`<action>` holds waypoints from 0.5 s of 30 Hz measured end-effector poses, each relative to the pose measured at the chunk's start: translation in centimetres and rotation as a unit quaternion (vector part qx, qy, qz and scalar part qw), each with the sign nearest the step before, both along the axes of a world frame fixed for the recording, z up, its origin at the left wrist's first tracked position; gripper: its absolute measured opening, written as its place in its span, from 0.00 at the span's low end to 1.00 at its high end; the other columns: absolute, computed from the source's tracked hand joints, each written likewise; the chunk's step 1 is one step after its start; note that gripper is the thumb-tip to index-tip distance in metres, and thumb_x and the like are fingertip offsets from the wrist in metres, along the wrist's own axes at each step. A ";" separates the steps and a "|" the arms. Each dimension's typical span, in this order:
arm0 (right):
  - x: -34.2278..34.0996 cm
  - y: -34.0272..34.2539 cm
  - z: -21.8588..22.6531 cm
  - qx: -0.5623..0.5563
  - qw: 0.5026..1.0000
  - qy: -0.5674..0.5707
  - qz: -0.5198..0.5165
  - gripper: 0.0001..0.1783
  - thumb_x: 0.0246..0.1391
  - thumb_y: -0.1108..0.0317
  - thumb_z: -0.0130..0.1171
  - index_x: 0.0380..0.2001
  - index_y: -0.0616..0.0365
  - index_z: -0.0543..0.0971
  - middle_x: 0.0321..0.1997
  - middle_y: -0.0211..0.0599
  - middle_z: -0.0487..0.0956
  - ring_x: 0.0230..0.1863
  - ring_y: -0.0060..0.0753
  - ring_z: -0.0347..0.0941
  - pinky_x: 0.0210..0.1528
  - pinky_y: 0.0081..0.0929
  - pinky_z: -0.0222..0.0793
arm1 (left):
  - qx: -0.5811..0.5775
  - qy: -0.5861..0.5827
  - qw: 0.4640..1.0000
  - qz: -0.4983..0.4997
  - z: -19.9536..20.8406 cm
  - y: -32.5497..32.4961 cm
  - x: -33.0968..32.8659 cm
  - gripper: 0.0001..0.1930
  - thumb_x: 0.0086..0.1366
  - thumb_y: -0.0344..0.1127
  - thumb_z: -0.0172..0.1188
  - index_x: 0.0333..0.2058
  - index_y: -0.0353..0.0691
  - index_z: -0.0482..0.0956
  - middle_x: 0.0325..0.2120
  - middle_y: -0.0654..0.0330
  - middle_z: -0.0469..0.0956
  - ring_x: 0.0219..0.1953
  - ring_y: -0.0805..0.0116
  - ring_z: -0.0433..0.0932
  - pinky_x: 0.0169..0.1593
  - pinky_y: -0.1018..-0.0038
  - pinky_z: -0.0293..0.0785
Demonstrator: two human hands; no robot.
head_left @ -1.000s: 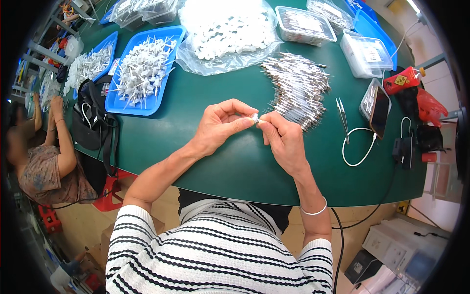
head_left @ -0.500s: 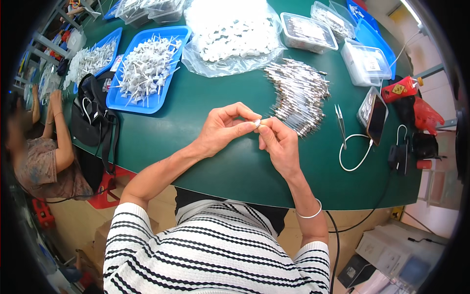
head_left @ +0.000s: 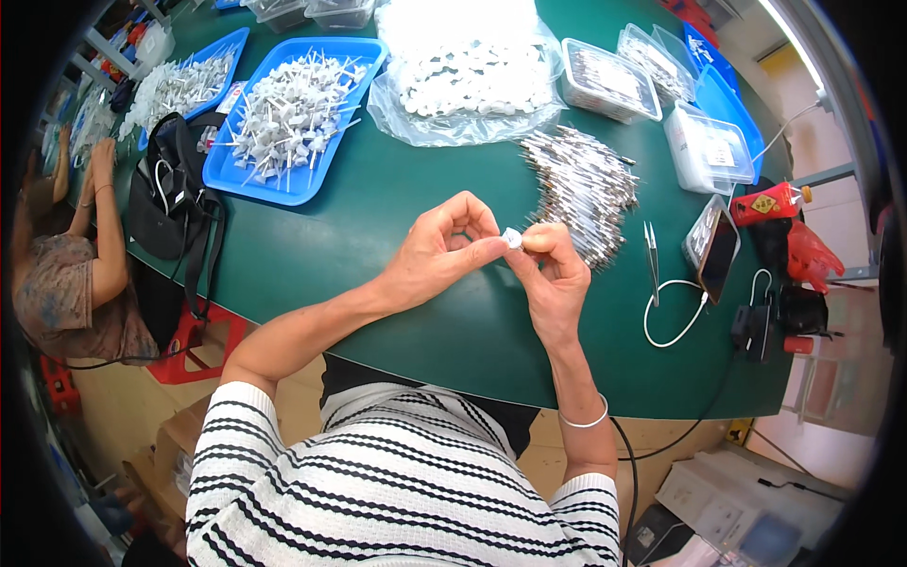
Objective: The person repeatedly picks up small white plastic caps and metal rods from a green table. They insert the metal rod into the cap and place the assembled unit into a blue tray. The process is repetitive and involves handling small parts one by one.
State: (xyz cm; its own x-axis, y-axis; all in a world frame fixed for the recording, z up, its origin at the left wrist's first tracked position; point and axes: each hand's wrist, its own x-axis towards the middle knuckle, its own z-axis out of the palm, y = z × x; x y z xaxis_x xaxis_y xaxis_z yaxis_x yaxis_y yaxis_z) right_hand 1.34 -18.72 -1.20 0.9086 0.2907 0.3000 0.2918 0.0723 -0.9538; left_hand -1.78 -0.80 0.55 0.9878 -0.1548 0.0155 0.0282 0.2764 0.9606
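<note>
In front of me, above the green table, a small white plastic piece (head_left: pixel 512 238) sits between the fingertips of both hands. My left hand (head_left: pixel 430 253) has its thumb and forefinger curled up to the piece's left side. From the right, my right hand (head_left: pixel 553 276) pinches it with thumb and forefinger. Whether a thin part is joined to it is hidden by the fingers. Just beyond my right hand lies a pile of thin metal-and-white rods (head_left: pixel 586 194). A clear plastic bag (head_left: pixel 416 130) holding many similar white pieces lies farther back.
A blue tray (head_left: pixel 215 180) of white pieces on sticks stands at the left, beside a black backpack (head_left: pixel 156 222). Tweezers (head_left: pixel 652 260), a phone (head_left: pixel 718 255) and a white cable (head_left: pixel 661 342) lie right. Lidded boxes (head_left: pixel 609 83) stand behind. A co-worker (head_left: pixel 80 283) sits far left.
My hands have shifted slightly right with the white piece, which shows more between the fingertips. The left fingers have loosened a little. The whole view has tilted somewhat.
</note>
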 end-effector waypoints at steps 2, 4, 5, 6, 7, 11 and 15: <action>-0.2 0.2 0.3 -0.003 1.000 -0.003 0.000 0.08 0.46 0.76 0.66 0.30 0.59 0.78 0.33 0.27 0.72 0.34 0.20 0.64 0.35 0.20 0.59 | 0.010 -0.008 1.000 0.015 0.4 0.1 0.0 0.10 0.62 0.29 0.60 0.40 0.36 0.70 0.35 0.65 0.71 0.35 0.80 0.70 0.39 0.81 0.70; -0.2 0.3 0.4 0.004 1.000 0.000 0.008 0.07 0.46 0.77 0.66 0.30 0.58 0.78 0.33 0.27 0.71 0.34 0.20 0.64 0.34 0.19 0.58 | 0.040 -0.032 0.998 0.031 0.5 0.3 0.1 0.09 0.62 0.29 0.59 0.40 0.35 0.71 0.35 0.65 0.71 0.34 0.80 0.70 0.38 0.81 0.70; -0.3 0.4 0.4 0.008 1.000 0.002 0.012 0.07 0.46 0.77 0.66 0.30 0.58 0.78 0.33 0.27 0.71 0.33 0.20 0.64 0.34 0.19 0.58 | 0.060 -0.056 0.996 0.034 0.4 0.4 0.2 0.09 0.62 0.28 0.60 0.39 0.35 0.72 0.35 0.64 0.71 0.34 0.80 0.71 0.38 0.81 0.71; -0.3 0.4 0.4 0.004 1.000 -0.001 0.011 0.07 0.46 0.77 0.66 0.30 0.58 0.78 0.33 0.28 0.71 0.33 0.20 0.64 0.34 0.19 0.59 | 0.079 -0.081 0.993 0.036 0.3 0.4 0.2 0.08 0.61 0.28 0.60 0.39 0.35 0.73 0.35 0.64 0.72 0.34 0.79 0.71 0.37 0.81 0.71; -0.3 0.4 0.4 0.001 1.000 -0.004 0.010 0.07 0.46 0.77 0.66 0.30 0.58 0.78 0.32 0.28 0.71 0.33 0.20 0.64 0.34 0.19 0.59 | 0.099 -0.106 0.989 0.038 0.3 0.5 0.3 0.08 0.61 0.27 0.60 0.38 0.34 0.74 0.35 0.63 0.72 0.34 0.79 0.72 0.37 0.81 0.71; 0.0 0.3 0.2 -0.006 1.000 -0.025 0.010 0.07 0.46 0.78 0.66 0.30 0.59 0.78 0.32 0.28 0.72 0.33 0.21 0.64 0.34 0.19 0.59 | 0.196 -0.219 0.952 0.088 0.7 0.7 0.6 0.07 0.56 0.29 0.65 0.32 0.35 0.77 0.28 0.61 0.74 0.29 0.75 0.74 0.32 0.79 0.72; -0.2 0.2 0.3 -0.017 0.999 -0.029 0.012 0.07 0.46 0.78 0.66 0.30 0.59 0.78 0.32 0.29 0.72 0.33 0.21 0.65 0.34 0.20 0.61 | 0.250 -0.265 0.926 0.094 0.7 1.0 0.9 0.06 0.55 0.28 0.65 0.30 0.35 0.77 0.27 0.60 0.74 0.26 0.72 0.74 0.30 0.77 0.71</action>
State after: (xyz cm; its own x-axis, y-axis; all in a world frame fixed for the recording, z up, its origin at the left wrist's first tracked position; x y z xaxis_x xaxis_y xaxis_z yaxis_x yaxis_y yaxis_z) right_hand 1.14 -18.49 -0.88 0.8826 0.3226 0.3419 0.3458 0.0468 -0.9371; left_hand -0.93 0.25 1.28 0.8725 -0.0987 0.4786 -0.4870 -0.2558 0.8351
